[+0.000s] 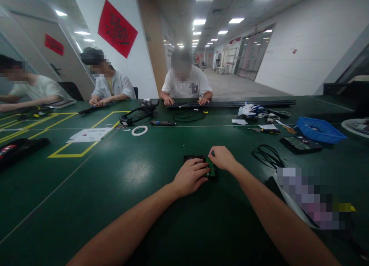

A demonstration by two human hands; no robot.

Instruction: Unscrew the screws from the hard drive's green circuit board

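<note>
Above a broad, dark green bench (109, 193), a person's two bare hands meet at a flat, dark rectangular unit faced with a green circuit board (211, 170), which lies directly ahead of the wearer. The left hand (188, 176) is open and laid palm down over much of the unit, its fingers slightly parted and resting across the casing and board without wrapping round them. The right hand (223, 157) is curled closed at the unit's far right corner, its fingertips pinched around what appears to be a small dark object (213, 153), though the view there is too small to be certain. Nearby on the right are a loose coil of black cable (266, 157), a second flat unit with an exposed board (301, 143) and a shallow blue plastic tray (321, 130); across the bench, a person in a white T-shirt (187, 83) rests both hands by long black bars (245, 104). By its look, the unit in hand should be rigid and compact, modest in weight, with smooth casing that could slide on the bench if pushed sideways. Its exposed board is likely the delicate part, so the solid outer edges would give the safest hold, with light, even pressure and fingertips kept off the components.
</note>
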